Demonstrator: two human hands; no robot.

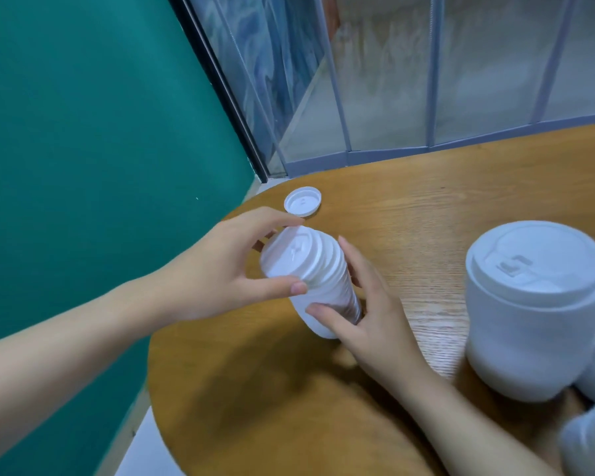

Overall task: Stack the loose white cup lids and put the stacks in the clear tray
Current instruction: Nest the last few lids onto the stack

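Nearest me, low on the right, a squat stack of white plastic cup lids stood on the round wooden table, with more blurred white lids crowding the corner beside it — too soft to count. In the middle I had the tall, ribbed stack of white lids, tilted away from upright with its top leaning toward the left. My right hand was curled round its lower half, thumb across the front and fingers behind, while my left hand pinched the topmost lid by its rim between thumb and fingers. I judged the risk to lie in that lean: if the top lid had gone on crooked, pressing it could have sprung the column apart at a loose joint and spilled lids off the near table edge, which ran just beside my left wrist. Squeezing harder with the right hand could equally have buckled the thin plastic and jammed lids together. Further off, one loose white lid lay upside down near the far rim of the table, close enough to the edge that a careless reach might have flicked it to the floor. Beyond it stood clear plastic panels by the green wall — whether these belonged to the clear tray, I could not tell.
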